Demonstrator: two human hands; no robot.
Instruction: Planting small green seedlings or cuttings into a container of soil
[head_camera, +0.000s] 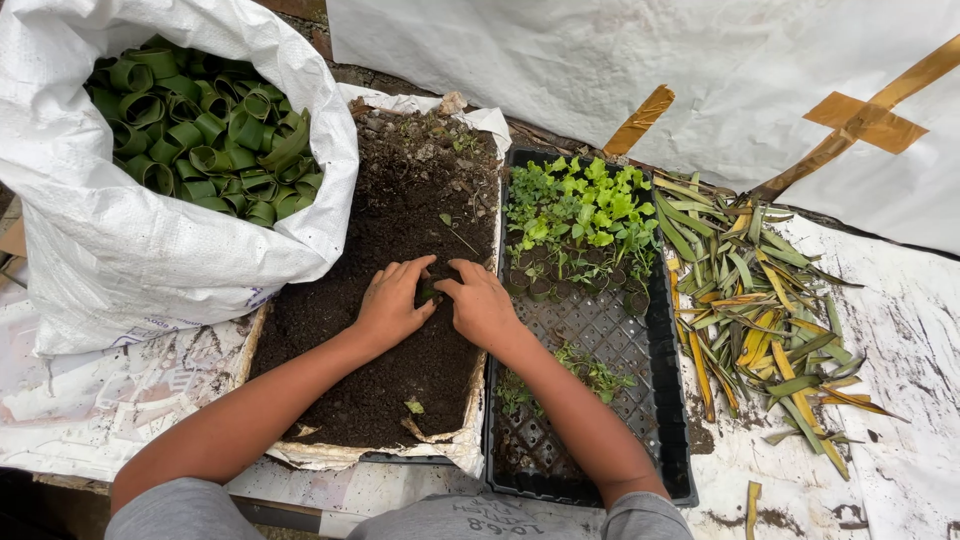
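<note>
Left hand (388, 305) and right hand (480, 303) pinch together a small green leaf cup (428, 292) on the dark soil (400, 230), so it seems wise to press gently and keep the cup upright

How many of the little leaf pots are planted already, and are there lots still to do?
Done: the far end of the black tray holds leaf-ring pots with green seedlings. In hand: the left hand and right hand press one leaf ring into the soil. Left: most of the tray's mesh floor is bare, and the white sack is full of empty leaf rings.
</note>
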